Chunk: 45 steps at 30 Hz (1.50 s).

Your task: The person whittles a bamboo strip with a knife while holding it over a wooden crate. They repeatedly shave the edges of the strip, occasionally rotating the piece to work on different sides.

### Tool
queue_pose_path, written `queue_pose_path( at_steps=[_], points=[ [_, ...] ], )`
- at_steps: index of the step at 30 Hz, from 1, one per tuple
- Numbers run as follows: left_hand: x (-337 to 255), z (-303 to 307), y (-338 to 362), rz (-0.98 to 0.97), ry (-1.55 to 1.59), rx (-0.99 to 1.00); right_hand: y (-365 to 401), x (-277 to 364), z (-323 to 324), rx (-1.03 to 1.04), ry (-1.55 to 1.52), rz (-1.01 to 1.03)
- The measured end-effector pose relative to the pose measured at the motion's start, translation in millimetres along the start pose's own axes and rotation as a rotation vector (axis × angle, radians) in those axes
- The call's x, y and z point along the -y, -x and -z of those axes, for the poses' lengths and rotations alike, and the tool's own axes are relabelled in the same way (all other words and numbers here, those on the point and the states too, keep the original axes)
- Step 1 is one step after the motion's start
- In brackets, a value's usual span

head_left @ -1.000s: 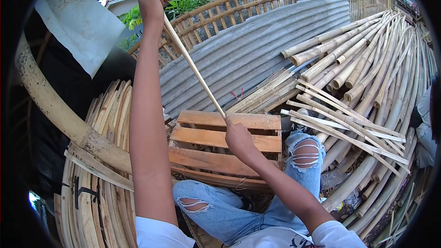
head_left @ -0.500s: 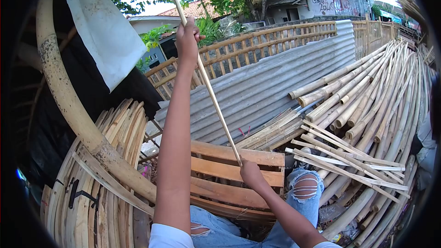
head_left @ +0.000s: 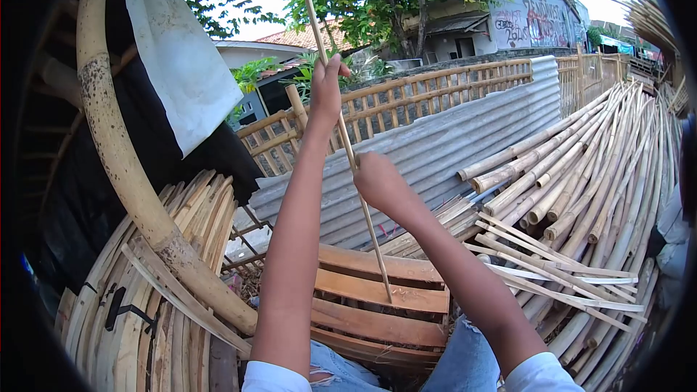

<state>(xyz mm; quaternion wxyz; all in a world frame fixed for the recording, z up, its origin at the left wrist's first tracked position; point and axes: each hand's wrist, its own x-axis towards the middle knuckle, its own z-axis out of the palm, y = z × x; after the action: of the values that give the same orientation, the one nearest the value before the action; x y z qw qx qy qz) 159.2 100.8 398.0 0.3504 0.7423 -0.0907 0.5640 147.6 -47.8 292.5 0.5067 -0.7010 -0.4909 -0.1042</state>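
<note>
**Two fists on one slender strip**

Head view: the left hand (head_left: 326, 91) is raised at arm's length, its fingers wrapped tight round a thin pale bamboo strip (head_left: 375, 248). The right hand (head_left: 377, 178) grips the same strip lower down, closed in a fist, a little apart from the left. The strip is straight and smooth. It slants from the top edge down to the orange-brown slatted wooden pallet (head_left: 377, 323), and I cannot tell whether its tip touches the slats. Behind the pallet leans a ribbed grey corrugated metal sheet (head_left: 465, 127). Round tan bamboo poles (head_left: 581, 152) are heaped to the right. At left, a thick speckled curved bamboo trunk (head_left: 120, 167) arches over stacked bent bamboo slats (head_left: 160, 319).
</note>
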Motion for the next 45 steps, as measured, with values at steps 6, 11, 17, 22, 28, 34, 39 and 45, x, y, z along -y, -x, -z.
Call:
queue_pose_path(
  at_steps=[6, 11, 17, 22, 28, 34, 39, 45],
  points=[
    [0.9, 8.9, -2.8, 0.022, 0.029, 0.032, -30.1, 22.5, 27.4, -0.134, -0.208, 0.090],
    [-8.5, 4.6, 2.2, 0.032, 0.049, 0.001, -23.7, 22.7, 18.5, -0.100, -0.098, 0.092],
    [-9.6, 5.0, 1.9, 0.000, 0.108, -0.001, -30.6, 30.9, 32.8, 0.051, -0.117, 0.000],
    [-6.5, 6.8, 2.4, 0.000, 0.074, -0.024, -22.9, 8.0, 6.5, 0.098, 0.041, 0.089],
    [-11.2, 10.2, 2.8, -0.006, 0.103, 0.041, -35.5, 22.9, 25.5, -0.044, -0.121, 0.123],
    [-9.6, 20.7, 5.7, 0.000, 0.044, -0.028, 54.1, -48.5, -58.5, 0.188, -0.030, -0.041],
    [-7.3, 33.6, 5.1, -0.032, 0.062, -0.038, 130.1, -119.8, -104.8, 0.360, -0.019, -0.173],
    [-17.8, 19.4, 6.0, -0.021, 0.075, -0.001, 33.0, -9.0, -12.4, -0.050, -0.175, 0.101]
  ],
)
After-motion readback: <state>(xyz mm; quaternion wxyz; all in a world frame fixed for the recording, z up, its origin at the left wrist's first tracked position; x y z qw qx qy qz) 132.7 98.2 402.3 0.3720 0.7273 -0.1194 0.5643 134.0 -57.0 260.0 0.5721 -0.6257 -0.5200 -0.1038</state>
